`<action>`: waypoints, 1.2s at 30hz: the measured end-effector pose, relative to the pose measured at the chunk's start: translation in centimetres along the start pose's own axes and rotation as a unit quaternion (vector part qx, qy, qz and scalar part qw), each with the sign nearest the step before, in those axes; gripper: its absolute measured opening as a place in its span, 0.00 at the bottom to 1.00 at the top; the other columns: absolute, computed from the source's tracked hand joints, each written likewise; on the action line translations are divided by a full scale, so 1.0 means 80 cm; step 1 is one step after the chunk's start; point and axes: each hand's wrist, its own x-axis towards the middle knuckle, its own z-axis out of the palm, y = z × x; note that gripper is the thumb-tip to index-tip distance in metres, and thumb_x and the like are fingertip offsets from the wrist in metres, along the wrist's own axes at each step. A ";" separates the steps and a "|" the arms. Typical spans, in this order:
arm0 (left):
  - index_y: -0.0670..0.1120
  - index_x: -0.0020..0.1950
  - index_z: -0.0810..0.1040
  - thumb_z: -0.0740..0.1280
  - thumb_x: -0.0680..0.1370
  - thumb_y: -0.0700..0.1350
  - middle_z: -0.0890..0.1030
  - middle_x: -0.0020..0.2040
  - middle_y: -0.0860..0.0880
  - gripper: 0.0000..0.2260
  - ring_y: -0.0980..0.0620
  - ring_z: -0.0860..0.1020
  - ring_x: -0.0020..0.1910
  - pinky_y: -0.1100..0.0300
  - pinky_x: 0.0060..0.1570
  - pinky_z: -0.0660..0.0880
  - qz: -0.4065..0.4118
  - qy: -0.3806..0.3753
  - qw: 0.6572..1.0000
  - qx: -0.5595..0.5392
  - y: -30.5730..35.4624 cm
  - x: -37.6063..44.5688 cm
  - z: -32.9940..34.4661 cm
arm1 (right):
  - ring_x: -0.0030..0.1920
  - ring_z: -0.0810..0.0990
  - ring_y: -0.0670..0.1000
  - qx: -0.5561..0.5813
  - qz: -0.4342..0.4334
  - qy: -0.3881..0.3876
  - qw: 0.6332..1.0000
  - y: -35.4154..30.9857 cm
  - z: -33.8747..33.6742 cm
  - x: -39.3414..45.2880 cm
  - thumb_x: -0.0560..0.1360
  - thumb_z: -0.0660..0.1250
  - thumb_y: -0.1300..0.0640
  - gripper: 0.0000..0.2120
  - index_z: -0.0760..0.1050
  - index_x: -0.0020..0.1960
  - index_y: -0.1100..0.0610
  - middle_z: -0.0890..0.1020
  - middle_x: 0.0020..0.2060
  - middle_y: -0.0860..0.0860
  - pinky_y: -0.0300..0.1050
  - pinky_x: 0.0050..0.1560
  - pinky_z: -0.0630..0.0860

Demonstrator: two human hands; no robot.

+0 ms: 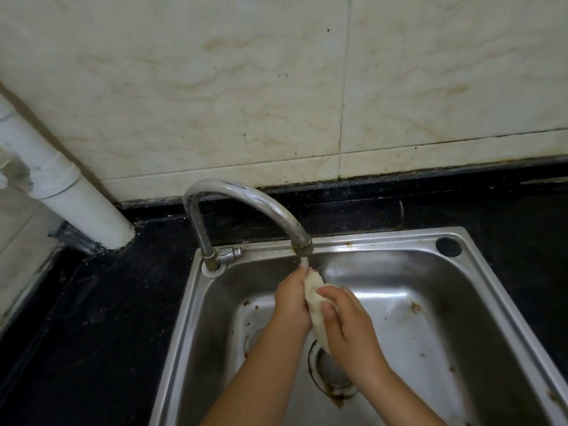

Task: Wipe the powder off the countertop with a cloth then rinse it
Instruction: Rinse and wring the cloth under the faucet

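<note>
Both hands are wrapped round the cloth (315,305) over the sink (399,302), left hand (292,302) gripping its upper end right under the tap (246,204) spout, right hand (347,321) squeezing its middle. Risk here: wringing this high could splash water onto the black counter (107,302), or a slippery cloth might drop toward the drain (332,370).

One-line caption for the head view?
Both hands wring a pale cloth under the faucet over a steel sink.
</note>
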 end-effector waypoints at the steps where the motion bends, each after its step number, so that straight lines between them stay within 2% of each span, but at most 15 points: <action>1: 0.41 0.37 0.73 0.61 0.78 0.46 0.72 0.34 0.45 0.12 0.51 0.72 0.34 0.59 0.37 0.70 0.017 0.007 1.000 -0.006 0.002 -0.004 0.005 | 0.44 0.69 0.36 -0.015 0.000 0.002 1.000 0.000 0.004 0.002 0.70 0.45 0.40 0.32 0.73 0.58 0.61 0.70 0.48 0.46 0.21 0.46 0.64; 3: 0.43 0.37 0.72 0.60 0.79 0.44 0.70 0.33 0.46 0.12 0.52 0.70 0.32 0.61 0.33 0.69 0.053 0.015 0.998 -0.017 0.007 -0.010 0.013 | 0.41 0.68 0.41 -0.063 0.006 -0.021 0.998 -0.004 0.008 0.011 0.74 0.44 0.43 0.26 0.72 0.55 0.58 0.69 0.47 0.47 0.24 0.41 0.66; 6: 0.42 0.36 0.72 0.59 0.80 0.40 0.71 0.30 0.46 0.12 0.52 0.70 0.30 0.61 0.30 0.69 0.094 0.013 0.995 0.009 0.006 -0.021 0.014 | 0.39 0.69 0.45 -0.101 0.081 -0.051 0.990 -0.002 0.003 0.034 0.80 0.52 0.52 0.07 0.64 0.46 0.53 0.68 0.40 0.45 0.30 0.33 0.65; 9: 0.41 0.39 0.72 0.56 0.80 0.45 0.72 0.32 0.43 0.13 0.48 0.72 0.33 0.59 0.34 0.71 0.073 0.009 0.996 0.042 0.004 -0.024 0.003 | 0.43 0.71 0.48 -0.189 0.091 -0.103 0.972 0.008 0.001 0.062 0.79 0.57 0.55 0.05 0.66 0.49 0.57 0.69 0.42 0.48 0.38 0.40 0.67; 11: 0.39 0.39 0.71 0.53 0.81 0.49 0.75 0.30 0.41 0.17 0.46 0.72 0.34 0.62 0.27 0.72 0.037 0.010 0.998 0.046 0.010 -0.022 -0.004 | 0.44 0.71 0.49 -0.183 0.092 -0.123 0.971 0.012 0.005 0.070 0.80 0.56 0.56 0.05 0.65 0.48 0.57 0.69 0.43 0.51 0.38 0.42 0.64; 13: 0.39 0.41 0.71 0.54 0.81 0.49 0.77 0.32 0.41 0.16 0.46 0.76 0.33 0.64 0.23 0.74 0.054 0.011 0.998 0.003 0.017 -0.019 -0.009 | 0.42 0.69 0.49 -0.126 0.091 -0.088 0.984 0.011 0.005 0.074 0.80 0.54 0.58 0.08 0.64 0.43 0.57 0.71 0.41 0.53 0.38 0.36 0.62; 16: 0.44 0.44 0.72 0.60 0.79 0.41 0.77 0.40 0.44 0.05 0.49 0.77 0.37 0.57 0.37 0.77 0.141 -0.008 0.990 -0.012 0.021 -0.025 -0.011 | 0.41 0.70 0.50 0.034 0.130 0.015 0.991 0.020 0.000 0.078 0.80 0.54 0.62 0.08 0.68 0.44 0.58 0.73 0.39 0.52 0.33 0.32 0.64; 18: 0.48 0.47 0.71 0.60 0.78 0.35 0.76 0.47 0.43 0.08 0.47 0.76 0.45 0.51 0.47 0.75 0.192 -0.008 0.980 0.047 0.022 -0.024 -0.014 | 0.43 0.73 0.49 0.128 0.147 0.042 0.980 0.022 -0.005 0.077 0.79 0.56 0.63 0.08 0.72 0.46 0.55 0.75 0.40 0.48 0.31 0.38 0.69; 21: 0.51 0.52 0.71 0.60 0.77 0.31 0.76 0.58 0.42 0.14 0.42 0.76 0.56 0.46 0.58 0.73 0.222 0.006 0.964 0.146 0.018 -0.013 -0.020 | 0.45 0.76 0.46 0.241 0.155 0.024 0.958 0.019 -0.011 0.073 0.78 0.59 0.66 0.14 0.74 0.45 0.46 0.77 0.45 0.46 0.36 0.44 0.76; 26: 0.49 0.55 0.70 0.60 0.76 0.30 0.78 0.56 0.43 0.15 0.47 0.78 0.52 0.54 0.52 0.76 0.272 0.014 0.950 0.153 0.010 -0.003 -0.013 | 0.53 0.79 0.47 0.355 0.132 -0.068 0.923 0.021 -0.022 0.061 0.76 0.60 0.69 0.19 0.72 0.53 0.44 0.79 0.53 0.47 0.40 0.51 0.79; 29: 0.44 0.60 0.69 0.61 0.78 0.37 0.78 0.54 0.43 0.11 0.47 0.78 0.49 0.58 0.45 0.76 0.206 0.043 0.974 0.085 0.004 0.003 -0.010 | 0.51 0.81 0.47 0.454 0.151 -0.097 0.873 0.023 -0.027 0.060 0.72 0.65 0.70 0.22 0.72 0.58 0.47 0.80 0.52 0.48 0.40 0.48 0.80; 32: 0.40 0.59 0.75 0.59 0.79 0.52 0.80 0.52 0.40 0.18 0.45 0.79 0.49 0.55 0.44 0.76 0.030 -0.001 0.996 0.085 -0.003 0.004 -0.011 | 0.49 0.83 0.48 0.521 0.155 -0.145 0.827 0.022 -0.030 0.063 0.51 0.83 0.61 0.36 0.75 0.56 0.49 0.83 0.51 0.49 0.39 0.41 0.80; 33: 0.41 0.57 0.76 0.58 0.78 0.55 0.81 0.52 0.40 0.20 0.45 0.79 0.50 0.54 0.47 0.76 -0.003 -0.036 0.997 0.062 -0.004 0.003 -0.012 | 0.49 0.83 0.48 0.517 0.157 -0.150 0.828 0.024 -0.029 0.064 0.54 0.81 0.65 0.34 0.75 0.56 0.49 0.83 0.52 0.50 0.39 0.41 0.79; 35: 0.42 0.55 0.78 0.58 0.78 0.54 0.82 0.52 0.41 0.18 0.45 0.79 0.51 0.50 0.52 0.75 -0.020 -0.095 0.995 -0.013 -0.003 0.003 -0.012 | 0.47 0.83 0.46 0.509 0.167 -0.145 0.832 0.026 -0.031 0.066 0.68 0.64 0.77 0.27 0.73 0.56 0.49 0.80 0.54 0.50 0.38 0.41 0.80; 36: 0.42 0.54 0.78 0.59 0.78 0.52 0.81 0.52 0.40 0.16 0.44 0.79 0.51 0.49 0.53 0.75 -0.010 -0.113 0.993 -0.035 -0.003 0.003 -0.012 | 0.46 0.83 0.46 0.505 0.175 -0.146 0.832 0.026 -0.032 0.065 0.71 0.56 0.81 0.28 0.72 0.56 0.51 0.80 0.53 0.49 0.38 0.40 0.80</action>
